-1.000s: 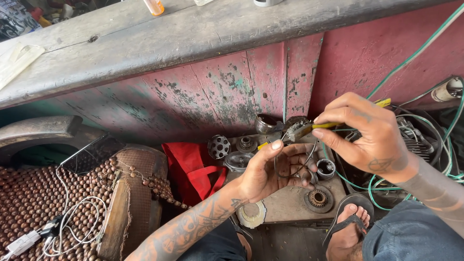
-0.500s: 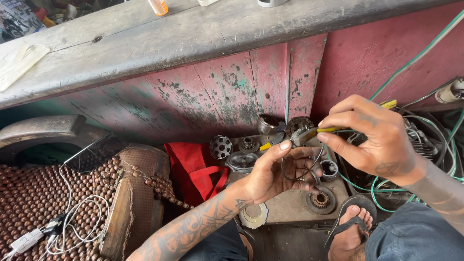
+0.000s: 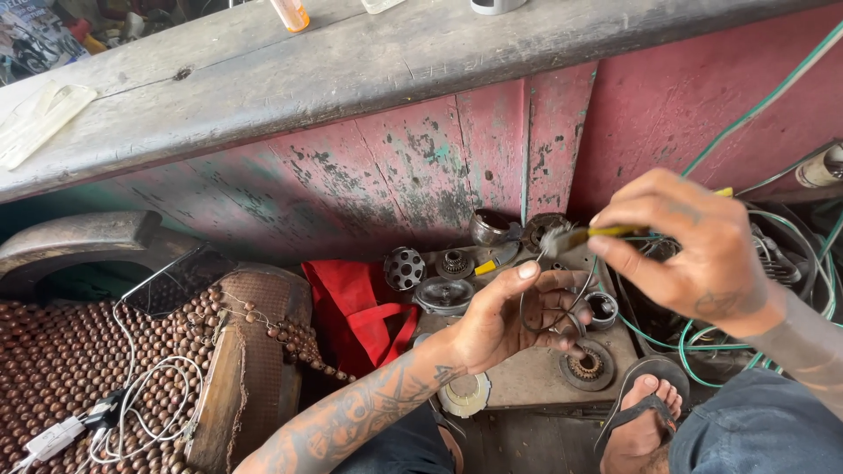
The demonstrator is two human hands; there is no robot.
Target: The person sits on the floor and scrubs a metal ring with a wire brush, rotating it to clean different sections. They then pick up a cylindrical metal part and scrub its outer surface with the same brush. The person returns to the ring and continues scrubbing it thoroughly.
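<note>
- Peeling red wall (image 3: 395, 167) behind a low board (image 3: 527, 373) of gears.
- Left hand (image 3: 509, 316) cups a thin dark wire ring (image 3: 549, 303) (fingers half-curled).
- Right hand (image 3: 685, 246) pinches yellow-handled pliers (image 3: 580, 235).

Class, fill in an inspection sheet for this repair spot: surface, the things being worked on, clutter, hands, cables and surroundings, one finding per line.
Surface: low worn board, dirty, carrying metal parts.
Things worked on: thin wire ring in the left hand; yellow-handled tool in the right, its tip at the ring.
Clutter: toothed gear, perforated drum, round disc, red bag.
Hands: left hand palm up, fingers curled around the ring; right hand pinching the tool.
Cables: green wires at right; white cord on the beaded mat.
Surroundings: peeling red wooden wall, grey plank above, sandalled foot.
</note>
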